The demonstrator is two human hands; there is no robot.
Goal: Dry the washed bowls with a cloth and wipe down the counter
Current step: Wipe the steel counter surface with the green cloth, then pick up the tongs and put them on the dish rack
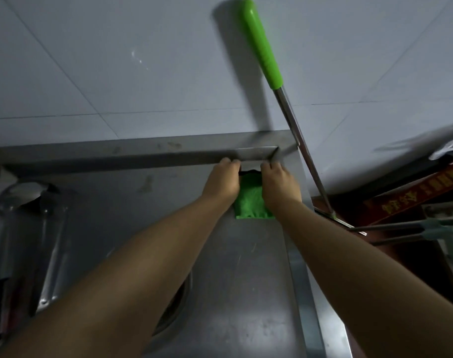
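A green cloth (251,201) lies flat on the steel counter (246,267), close to its back right corner. My left hand (221,183) and my right hand (278,186) sit on either side of the cloth's far end, fingers curled down at the raised back ledge (132,157). Both hands appear to pinch the cloth's far edge; the fingertips are partly hidden. No bowls are visible.
A mop with a green handle (262,45) and metal shaft leans against the tiled wall (117,60) at the counter's right edge. Steel ladles (52,244) lie on the left. A round drain (179,301) shows under my left forearm. Red boxes and pipes (411,228) crowd the right.
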